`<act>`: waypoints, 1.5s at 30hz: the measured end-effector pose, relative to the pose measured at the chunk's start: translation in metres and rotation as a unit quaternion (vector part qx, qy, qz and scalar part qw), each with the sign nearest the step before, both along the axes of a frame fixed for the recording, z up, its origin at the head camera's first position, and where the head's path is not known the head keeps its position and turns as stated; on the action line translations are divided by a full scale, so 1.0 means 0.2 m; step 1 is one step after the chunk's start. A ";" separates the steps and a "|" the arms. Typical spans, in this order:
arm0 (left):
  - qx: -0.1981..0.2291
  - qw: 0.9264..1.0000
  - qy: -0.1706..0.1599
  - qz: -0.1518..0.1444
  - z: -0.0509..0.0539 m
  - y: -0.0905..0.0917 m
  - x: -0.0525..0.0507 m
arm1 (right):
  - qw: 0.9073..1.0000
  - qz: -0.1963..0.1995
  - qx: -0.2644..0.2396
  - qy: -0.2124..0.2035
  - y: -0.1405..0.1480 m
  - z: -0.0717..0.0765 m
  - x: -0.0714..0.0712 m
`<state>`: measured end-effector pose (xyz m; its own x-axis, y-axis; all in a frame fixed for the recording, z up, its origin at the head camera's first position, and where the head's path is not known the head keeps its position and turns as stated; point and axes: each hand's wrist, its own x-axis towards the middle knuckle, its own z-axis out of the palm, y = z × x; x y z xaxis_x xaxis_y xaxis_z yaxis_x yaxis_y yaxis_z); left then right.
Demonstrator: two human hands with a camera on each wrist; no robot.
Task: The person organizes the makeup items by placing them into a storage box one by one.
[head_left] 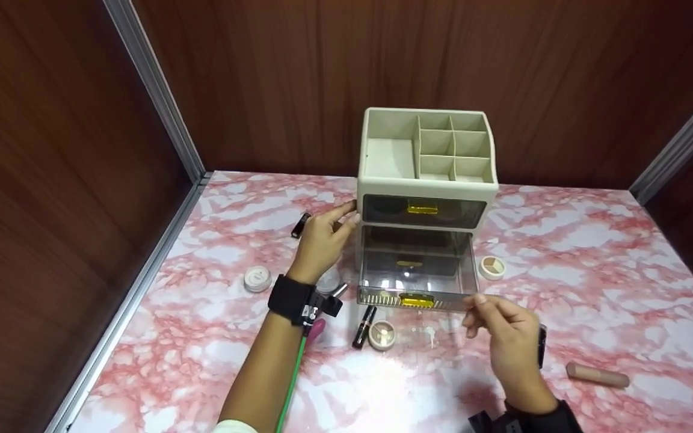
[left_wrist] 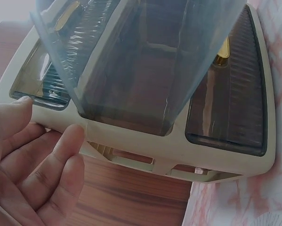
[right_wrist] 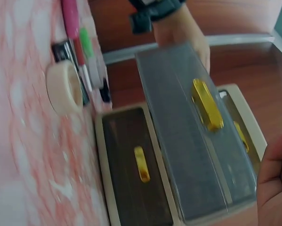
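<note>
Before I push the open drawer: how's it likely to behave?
The open drawer is probably stiff: straight, clear walls that look like hard plastic. It's likely light, as nothing shows inside it. A push at the corner by the right hand might make it slide askew, since that's well off the central yellow handle.

Cream plastic drawer organizer [head_left: 428,189]: upright, beside the left hand [head_left: 321,242]. Transparent grey plastic middle drawer [right_wrist: 188,134]: extended, corner at right hand [head_left: 510,337].

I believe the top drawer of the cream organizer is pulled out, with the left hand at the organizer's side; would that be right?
Not quite: the head view shows the middle drawer pulled out, while the top drawer is shut. The left hand is at the side of the organizer.
</note>
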<state>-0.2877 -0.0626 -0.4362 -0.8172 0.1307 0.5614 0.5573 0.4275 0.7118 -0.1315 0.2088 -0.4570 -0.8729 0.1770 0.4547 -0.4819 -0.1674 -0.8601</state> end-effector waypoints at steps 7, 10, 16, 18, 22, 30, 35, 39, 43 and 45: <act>-0.007 1.000 -0.014 -0.007 0.00 0.00 0.00 | 0.999 -0.036 -0.032 -0.012 0.10 0.05 -0.06; -0.006 1.000 -0.015 -0.006 0.00 0.00 0.00 | 0.998 -0.046 -0.042 -0.014 0.14 0.08 -0.09; 0.001 1.000 -0.012 -0.011 0.00 0.00 0.00 | 0.997 -0.045 -0.059 0.015 0.19 0.10 -0.14; 0.002 1.000 -0.011 -0.015 0.00 0.01 0.00 | 0.997 -0.044 -0.061 0.027 0.21 0.10 -0.16; 0.000 1.000 -0.011 -0.017 0.01 0.01 0.00 | 0.996 -0.053 -0.063 0.043 0.25 0.11 -0.24; 0.000 1.000 -0.013 -0.009 -0.01 0.00 0.01 | 0.992 -0.110 -0.063 -0.024 0.30 0.00 -0.51; -0.006 1.000 -0.014 -0.010 -0.02 0.00 0.01 | 0.988 -0.098 -0.036 -0.116 0.29 -0.10 -0.61; -0.009 1.000 -0.012 -0.005 -0.03 0.00 0.02 | 0.986 -0.072 -0.014 -0.152 0.26 -0.16 -0.63; -0.010 1.000 -0.006 -0.002 -0.02 0.00 0.01 | 0.988 -0.069 0.002 -0.141 0.25 -0.16 -0.66; -0.011 1.000 -0.002 0.000 0.00 -0.01 0.00 | 0.987 -0.074 0.008 -0.144 0.25 -0.16 -0.68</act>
